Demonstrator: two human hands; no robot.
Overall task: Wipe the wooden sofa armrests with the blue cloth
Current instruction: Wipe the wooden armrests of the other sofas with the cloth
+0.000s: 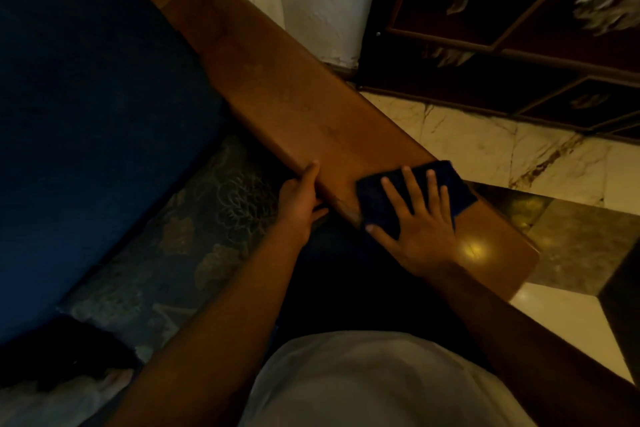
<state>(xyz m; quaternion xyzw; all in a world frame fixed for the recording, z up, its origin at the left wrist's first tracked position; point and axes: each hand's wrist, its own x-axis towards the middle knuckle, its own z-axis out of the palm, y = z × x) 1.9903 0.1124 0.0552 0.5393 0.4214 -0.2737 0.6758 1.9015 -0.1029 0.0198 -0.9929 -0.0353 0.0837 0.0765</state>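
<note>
A: Two hands working: right hand (420,222) is pressing flat, fingers spread, on the blue cloth (415,192) near the armrest (294,107) front end.
B: Left hand (299,198) is gripping the inner edge. Risk?
A: Cloth isn't pinched (just pressed), so it's probably sliding off the outer edge onto the floor (485,146).

The room is dim and warm-toned, with most of the dark blue sofa cushion (86,107) lost in shadow. A yellow glare spot shines on the polished brown wooden armrest (476,248). The dark framed panels (519,10) at the top right are smeared with blur, and straight lines bend toward the edges.
</note>
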